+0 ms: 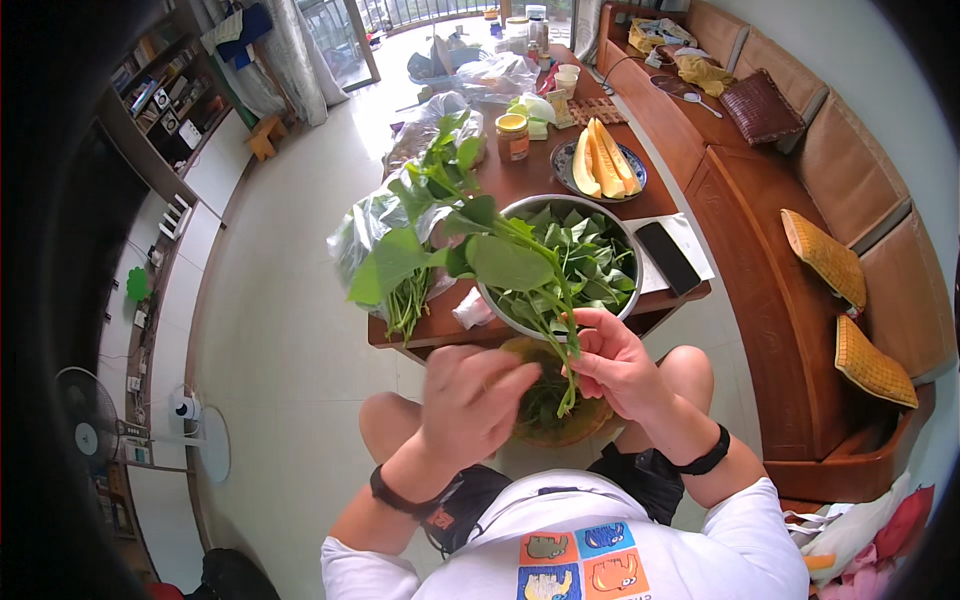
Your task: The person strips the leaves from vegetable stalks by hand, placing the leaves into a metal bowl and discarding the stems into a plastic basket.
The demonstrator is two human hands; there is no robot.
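Observation:
My right hand (620,368) pinches a long leafy green stem (553,265) near its lower end. The stem's broad leaves reach up and left over the table. My left hand (475,400) hovers just left of the stem, its fingers bent and smeared by motion, so I cannot tell whether they hold anything. Behind the stem, a metal bowl (633,290) full of picked green leaves (585,250) stands at the table's near edge. Below my hands, between my knees, a yellowish basket or bin (545,437) holds green scraps. A bunch of stems (408,303) lies by a plastic bag (352,240).
On the wooden table (545,165) are a plate (641,165) of orange melon slices (603,160), a jar (512,137), cups (567,78) and plastic bags. A dark phone (668,257) lies right of the bowl. A wooden sofa (745,270) runs along the right; a fan (88,432) stands at left.

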